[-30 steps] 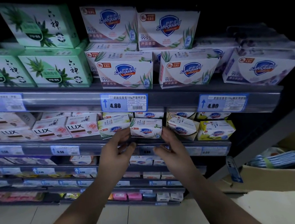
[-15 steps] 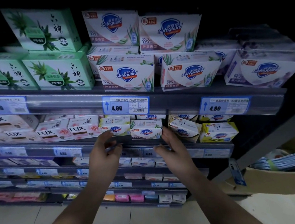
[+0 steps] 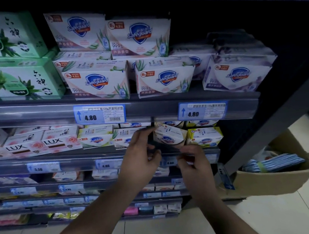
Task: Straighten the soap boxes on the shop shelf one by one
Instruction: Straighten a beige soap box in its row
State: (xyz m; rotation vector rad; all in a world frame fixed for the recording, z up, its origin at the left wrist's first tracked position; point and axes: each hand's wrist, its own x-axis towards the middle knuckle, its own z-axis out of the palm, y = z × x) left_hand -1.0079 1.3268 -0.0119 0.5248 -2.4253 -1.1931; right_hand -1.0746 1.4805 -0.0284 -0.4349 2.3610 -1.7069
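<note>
A white Safeguard soap box (image 3: 168,137) sits tilted and skewed on the second shelf, between a part-hidden aloe Safeguard box (image 3: 122,137) and a yellow Safeguard box (image 3: 204,138). My left hand (image 3: 141,157) reaches up at the tilted box's left edge, fingers spread, fingertips at its corner. Just below the box's lower right edge, my right hand (image 3: 193,160) is at the shelf rail with its fingers loosely bent. Neither hand closes around the box. A white-green Safeguard box (image 3: 96,138) stands squarely further left.
The top shelf holds stacked Safeguard boxes (image 3: 97,83) and green aloe boxes (image 3: 20,82). Pink LUX boxes (image 3: 43,145) fill the second shelf's left. Price tags (image 3: 99,114) line the rails. A cardboard carton (image 3: 272,180) stands on the floor at right. Lower shelves hold several small boxes.
Both hands have moved right, away from the aloe Safeguard box, and are now at the tilted white box. My view has shifted right and closer to the shelf.
</note>
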